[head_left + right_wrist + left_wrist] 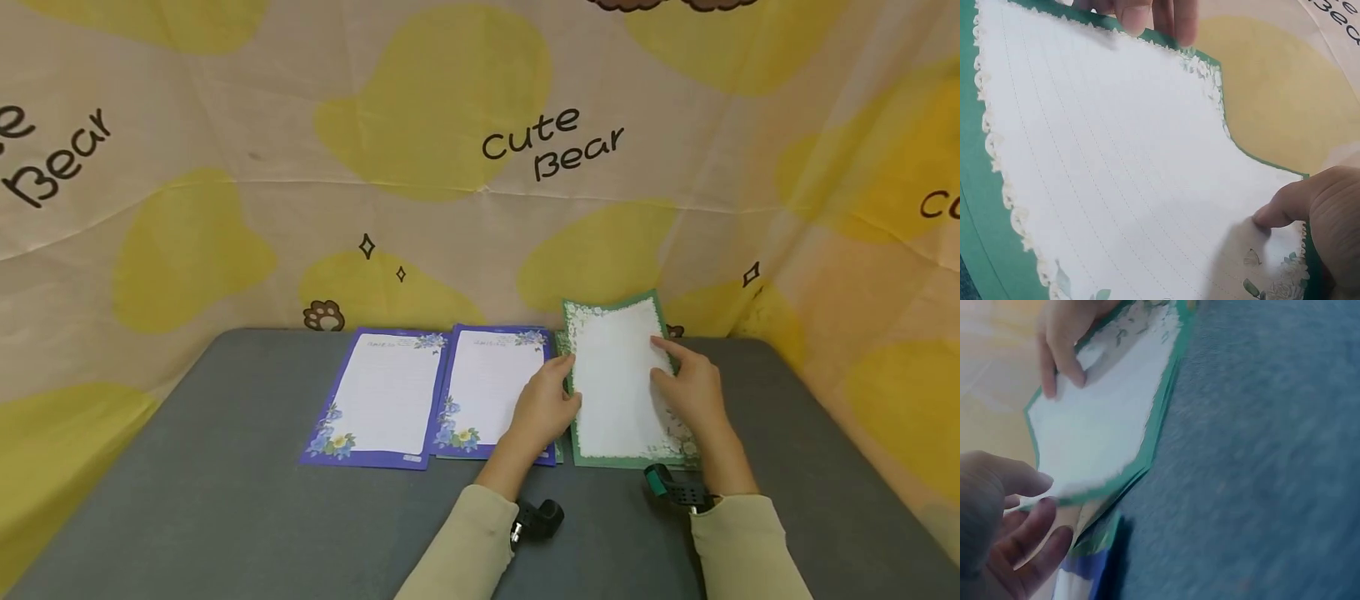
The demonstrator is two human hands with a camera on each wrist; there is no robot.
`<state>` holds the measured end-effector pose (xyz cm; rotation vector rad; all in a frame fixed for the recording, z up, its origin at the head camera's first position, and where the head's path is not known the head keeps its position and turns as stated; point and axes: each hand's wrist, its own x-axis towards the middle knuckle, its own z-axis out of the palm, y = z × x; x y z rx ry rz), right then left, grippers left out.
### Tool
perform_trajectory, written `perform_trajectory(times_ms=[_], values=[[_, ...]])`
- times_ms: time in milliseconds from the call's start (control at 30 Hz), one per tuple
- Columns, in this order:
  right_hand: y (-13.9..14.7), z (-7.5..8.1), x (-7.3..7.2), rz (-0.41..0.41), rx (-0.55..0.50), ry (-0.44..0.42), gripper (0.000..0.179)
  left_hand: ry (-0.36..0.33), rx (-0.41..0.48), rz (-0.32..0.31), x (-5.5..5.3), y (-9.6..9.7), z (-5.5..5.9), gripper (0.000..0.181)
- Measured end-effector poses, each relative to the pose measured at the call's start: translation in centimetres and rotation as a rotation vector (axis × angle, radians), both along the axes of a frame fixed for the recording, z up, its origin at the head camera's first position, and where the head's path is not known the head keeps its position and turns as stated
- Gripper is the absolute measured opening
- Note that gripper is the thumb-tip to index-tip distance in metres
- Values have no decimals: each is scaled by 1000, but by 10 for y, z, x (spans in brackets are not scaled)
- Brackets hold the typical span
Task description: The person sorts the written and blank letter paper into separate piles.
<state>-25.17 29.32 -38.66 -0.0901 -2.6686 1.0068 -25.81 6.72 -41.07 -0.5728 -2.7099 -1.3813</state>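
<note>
A sheet of lined letter paper with a green floral border (615, 383) is bowed, its far edge lifted off the table. My left hand (546, 402) pinches its left edge. On the opposite edge, my right hand (693, 396) grips it, with the thumb (1275, 212) on the white face and the other fingers mostly hidden behind. In the left wrist view, at least one more green edge (1138, 478) shows just beneath the top sheet. Printed dotted lines and white flowers on the paper (1116, 125) appear in the right wrist view.
Two blue-purple bordered letter papers lie left of my hands, one at the far left (386, 396) and one in the middle (487, 387). Green edges peek out under the middle one. Behind the grey table (225, 500) hangs a patterned cloth (420, 225).
</note>
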Motion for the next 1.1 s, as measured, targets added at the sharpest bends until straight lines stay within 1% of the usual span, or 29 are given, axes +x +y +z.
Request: perform_trajectory(times_ms=[67,167,267,333,400,600,733,900,1000,1100], values=[[-1,-2,0,4,21,15,55,9,-39,1,1,2,-1,58],[-2,-5,0,13,47,28,54,-3,-60,8,2,4,-2,56],[-3,-7,0,16,80,29,52,-1,-99,24,3,5,-4,54],[-3,-10,-1,13,94,16,51,13,-131,41,4,6,-5,52],[-3,-12,-2,13,108,-5,51,14,-156,53,4,6,-7,50],[-2,-23,-7,42,125,-60,52,-3,-206,54,2,5,-12,50],[-2,-27,-8,77,140,-57,51,12,-215,69,2,5,-15,49],[-1,-31,-8,138,208,-39,46,-1,-201,72,3,5,-14,50],[1,-34,-7,160,239,-60,46,-12,-195,68,3,7,-14,52],[3,-36,-6,157,242,-90,47,-18,-198,71,3,8,-15,55]])
